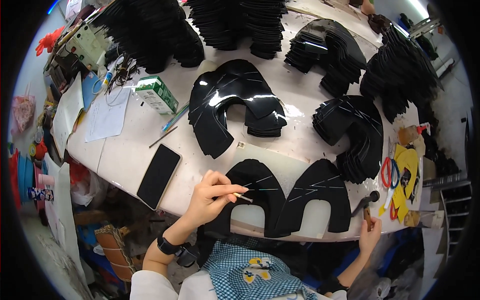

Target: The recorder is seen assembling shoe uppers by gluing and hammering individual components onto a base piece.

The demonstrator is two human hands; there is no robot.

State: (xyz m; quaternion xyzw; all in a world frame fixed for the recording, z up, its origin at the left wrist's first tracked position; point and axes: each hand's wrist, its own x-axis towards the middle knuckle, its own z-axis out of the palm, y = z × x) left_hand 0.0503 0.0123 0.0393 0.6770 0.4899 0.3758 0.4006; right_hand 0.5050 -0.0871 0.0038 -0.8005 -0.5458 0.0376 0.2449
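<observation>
My left hand (211, 196) pinches a thin metal tool (243, 198) like a punch, its tip over the left black arch-shaped piece (250, 175). A second black arch-shaped piece (320, 187) lies beside it. Both carry pale slanted lines and rest partly on a translucent board (280, 159). At the table's right front edge, my right hand (369, 237) is closed round the wooden handle of a hammer (368, 210), whose dark head points up and away from me. The hammer is apart from the black pieces.
Stacks of black arch pieces (235, 82) stand across the back and right of the table. A black phone (159, 176), a green box (156, 95) and pens (175, 117) lie to the left. Red- and blue-handled scissors (391, 175) lie near yellow scraps (409, 162) at the right.
</observation>
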